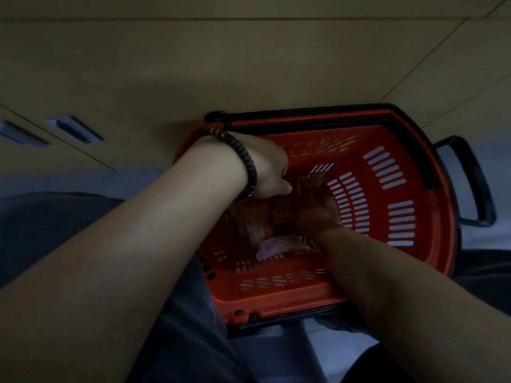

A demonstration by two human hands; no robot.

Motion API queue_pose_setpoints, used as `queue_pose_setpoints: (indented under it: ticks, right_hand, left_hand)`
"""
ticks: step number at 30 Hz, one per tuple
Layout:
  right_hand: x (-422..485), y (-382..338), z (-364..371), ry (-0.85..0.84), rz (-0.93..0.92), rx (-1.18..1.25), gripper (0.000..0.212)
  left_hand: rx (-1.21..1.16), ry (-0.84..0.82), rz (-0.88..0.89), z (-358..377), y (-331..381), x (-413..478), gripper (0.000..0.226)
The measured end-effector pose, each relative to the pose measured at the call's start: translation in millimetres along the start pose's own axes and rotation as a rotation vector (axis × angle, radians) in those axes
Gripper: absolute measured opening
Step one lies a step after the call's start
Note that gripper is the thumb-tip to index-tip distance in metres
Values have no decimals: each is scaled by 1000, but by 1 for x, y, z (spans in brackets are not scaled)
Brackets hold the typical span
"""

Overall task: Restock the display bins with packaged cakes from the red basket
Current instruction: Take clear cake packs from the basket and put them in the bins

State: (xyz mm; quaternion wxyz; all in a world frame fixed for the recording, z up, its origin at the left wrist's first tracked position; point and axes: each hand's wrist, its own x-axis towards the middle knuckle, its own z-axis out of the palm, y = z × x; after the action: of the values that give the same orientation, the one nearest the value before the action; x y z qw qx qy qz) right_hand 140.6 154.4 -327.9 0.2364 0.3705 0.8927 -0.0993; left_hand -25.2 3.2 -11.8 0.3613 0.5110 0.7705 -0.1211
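Observation:
The red basket [392, 167] with slotted walls and black handles stands on the floor below me. Both my arms reach down into it. My left hand [265, 167], with a dark bead bracelet at the wrist, is curled around packaged cakes [309, 183] at the basket's bottom. My right hand [315, 217] is deep in shadow among the brownish packets and seems to grip them; its fingers are hard to make out. Another pale wrapped cake [279, 244] lies loose on the basket floor near my right wrist. No display bins are in view.
A beige cabinet front [249, 64] rises just behind the basket, with two recessed pulls [74, 129] at the left. My dark trousers [188, 327] are against the basket's near side. A pale floor [331, 344] shows below.

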Motion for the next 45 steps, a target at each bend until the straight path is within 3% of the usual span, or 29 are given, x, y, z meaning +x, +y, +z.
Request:
queue_pose_setpoints:
  ticks: [2,5,9,14,16,20,27,29,33,35,37,41,45]
  right_hand:
    - [-10,-1,-2,44,-100,-22,73]
    - [-32,-20,-39,148,-263,-101,69]
    - [2,0,-9,82,-197,-26,74]
    - [-32,-17,-75,-46,-270,-20,76]
    - [-37,-14,-96,-107,-297,8,66]
    - [-49,4,-132,28,-448,78,58]
    - [-85,20,-185,46,-417,94,57]
    - [-93,21,-197,49,-427,127,48]
    - [-114,13,-230,55,-430,283,36]
    - [-121,7,-242,93,-434,388,29]
    - [-130,-1,-252,146,-446,521,25]
    - [-143,-13,-271,198,-439,767,20]
    - [-158,-12,-305,103,-493,1018,18]
  left_hand:
    - [-13,5,15,0,1,2,49]
    - [-25,-5,7,1,-6,5,49]
    - [0,8,-25,1,-19,6,49]
    - [-4,17,-33,1,-26,5,48]
    - [-12,18,-31,0,-28,4,48]
    - [4,-40,-54,-1,-29,-1,51]
    - [31,-51,-44,8,-28,-5,55]
    - [-25,5,-28,13,-29,-4,64]
    - [-310,182,71,27,-21,-3,116]
    - [-422,283,158,32,-7,-4,128]
    - [-495,396,203,36,5,-3,120]
    - [-673,629,219,32,3,-6,74]
    - [-865,717,210,22,-3,-14,53]
